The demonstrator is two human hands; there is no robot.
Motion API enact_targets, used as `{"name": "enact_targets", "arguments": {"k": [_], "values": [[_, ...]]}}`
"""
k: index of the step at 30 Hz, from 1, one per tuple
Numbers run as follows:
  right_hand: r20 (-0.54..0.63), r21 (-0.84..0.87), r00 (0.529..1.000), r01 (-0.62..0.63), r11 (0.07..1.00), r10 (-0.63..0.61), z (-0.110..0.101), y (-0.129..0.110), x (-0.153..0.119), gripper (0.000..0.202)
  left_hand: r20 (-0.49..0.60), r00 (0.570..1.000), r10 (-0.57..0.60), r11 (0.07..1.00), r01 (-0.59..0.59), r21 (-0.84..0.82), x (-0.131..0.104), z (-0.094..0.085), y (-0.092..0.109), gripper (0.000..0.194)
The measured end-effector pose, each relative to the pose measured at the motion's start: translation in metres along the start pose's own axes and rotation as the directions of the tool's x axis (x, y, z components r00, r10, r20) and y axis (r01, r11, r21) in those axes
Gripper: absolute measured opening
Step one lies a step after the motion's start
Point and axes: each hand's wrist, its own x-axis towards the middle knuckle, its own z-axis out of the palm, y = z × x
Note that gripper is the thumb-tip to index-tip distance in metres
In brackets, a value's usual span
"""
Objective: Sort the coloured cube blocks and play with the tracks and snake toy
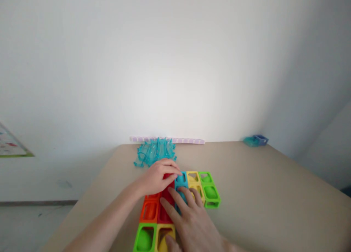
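Observation:
Colored hollow plastic blocks lie joined on the table in front of me. My left hand point(163, 177) reaches over the far end of a red block point(166, 213), its fingers closed together and their tips at the seam with a blue block point(181, 177). My right hand point(193, 221) rests with spread fingers across the red, blue and yellow point(193, 176) blocks. Its thumb lies over another yellow block point(162, 244) close to me. Orange blocks point(149, 211) and a green block point(145, 239) are on the left, more green ones point(210, 192) on the right. The hands cover part of the red and blue blocks.
Translucent teal track-like pieces point(156, 151) lie behind the blocks. A pale purple strip point(189, 140) runs along the wall at the table's point(246, 182) back edge. In the far right corner sit a teal piece point(251, 141) and a dark blue one point(260, 139).

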Motion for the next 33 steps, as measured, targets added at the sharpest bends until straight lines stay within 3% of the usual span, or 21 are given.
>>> {"name": "enact_targets", "arguments": {"k": [4, 7, 9, 16, 25, 33], "values": [[-0.043, -0.051, 0.997, -0.074, 0.996, 0.071, 0.016, 0.002, 0.0, 0.072, 0.248, 0.965, 0.083, 0.996, -0.091, 0.022, 0.053, 0.015, 0.003, 0.036], [-0.054, -0.069, 0.994, -0.094, 0.993, 0.09, 0.017, 0.002, 0.005, 0.074, 0.469, 0.873, 0.137, 0.986, -0.164, 0.018, 0.077, 0.033, -0.003, 0.039], [-0.068, -0.088, 0.989, -0.137, 0.987, 0.131, 0.015, -0.001, 0.008, 0.072, 0.519, 0.846, 0.126, 0.985, -0.168, 0.034, 0.082, 0.044, -0.01, 0.04], [-0.099, -0.14, 0.979, -0.192, 0.971, 0.179, 0.01, -0.017, 0.016, 0.071, 0.392, 0.912, 0.117, 0.993, -0.1, -0.063, 0.072, 0.06, -0.023, 0.037], [-0.082, -0.129, 0.963, -0.266, 0.955, 0.257, 0.003, -0.026, 0.024, 0.068, 0.4, 0.914, 0.074, 0.994, -0.036, -0.101, 0.072, 0.059, -0.023, 0.037], [-0.013, -0.157, 0.956, -0.291, 0.944, 0.293, -0.013, -0.032, 0.031, 0.062, 0.401, 0.916, 0.014, 0.999, 0.0, -0.036, 0.072, 0.056, -0.019, 0.033]]}}
